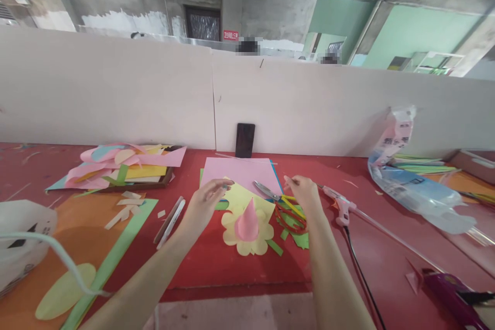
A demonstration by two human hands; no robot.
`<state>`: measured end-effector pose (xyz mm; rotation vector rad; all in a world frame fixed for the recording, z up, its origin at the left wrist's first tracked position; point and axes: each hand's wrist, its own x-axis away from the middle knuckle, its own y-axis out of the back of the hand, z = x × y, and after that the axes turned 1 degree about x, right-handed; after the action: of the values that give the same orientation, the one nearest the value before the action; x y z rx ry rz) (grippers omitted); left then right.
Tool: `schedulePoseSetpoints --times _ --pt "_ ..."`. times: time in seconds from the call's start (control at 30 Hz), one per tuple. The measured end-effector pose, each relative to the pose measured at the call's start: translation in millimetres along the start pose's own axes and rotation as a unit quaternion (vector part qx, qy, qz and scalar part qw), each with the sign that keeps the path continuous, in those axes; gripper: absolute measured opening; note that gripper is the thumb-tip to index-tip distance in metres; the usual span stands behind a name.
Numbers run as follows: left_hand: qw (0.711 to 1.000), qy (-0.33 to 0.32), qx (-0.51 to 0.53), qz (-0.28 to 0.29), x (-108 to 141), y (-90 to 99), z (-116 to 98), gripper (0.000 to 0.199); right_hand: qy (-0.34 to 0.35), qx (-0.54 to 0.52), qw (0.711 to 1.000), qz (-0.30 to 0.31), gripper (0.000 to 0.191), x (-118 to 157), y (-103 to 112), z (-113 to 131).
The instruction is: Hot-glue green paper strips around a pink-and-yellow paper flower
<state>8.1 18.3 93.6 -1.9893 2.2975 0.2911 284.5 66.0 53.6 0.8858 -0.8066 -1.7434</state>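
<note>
A yellow paper flower (229, 233) with a pink paper cone (248, 224) upright at its middle lies on the red table between my forearms. Behind it are a yellow sheet (247, 197) and a pink sheet (240, 170). Over the left edge of these sheets is my left hand (214, 192), its fingers curled and closed on something I cannot make out. My right hand (299, 185) is also closed, thumb and fingers together, just right of the scissors (267, 191); whether it pinches anything is too small to tell. Red-handled scissors (292, 219) lie near my right wrist.
Behind the sheets a black phone (245, 140) leans on the white partition (154, 93). A tray of paper scraps (164, 180) and two pens (171, 223) are left. To the right are a pink glue gun (342, 205), its cord, a plastic bag (417, 191) and a purple tool (450, 294).
</note>
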Motion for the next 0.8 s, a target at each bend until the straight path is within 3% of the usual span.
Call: schedulePoseSetpoints --times 0.17,0.37,0.57,0.8 --pt "0.993 -0.052 -0.088 0.058 11.1 -12.7 -5.7 0.028 0.031 0.022 0.999 0.025 0.030 3.1 -23.9 13.1" --pt "0.986 -0.053 -0.121 0.100 15.8 -23.8 -0.3 0.031 0.024 0.074 0.997 0.029 0.024 10.5 -50.8 19.9" --pt "0.987 -0.061 -0.107 0.099 15.5 -27.7 12.4 0.027 0.021 0.074 0.997 0.032 0.024 6.6 -49.8 15.0" --pt "0.988 -0.030 -0.117 0.091 18.4 -27.7 8.6 0.023 0.019 0.057 0.998 0.021 0.029 2.4 -40.5 11.1"
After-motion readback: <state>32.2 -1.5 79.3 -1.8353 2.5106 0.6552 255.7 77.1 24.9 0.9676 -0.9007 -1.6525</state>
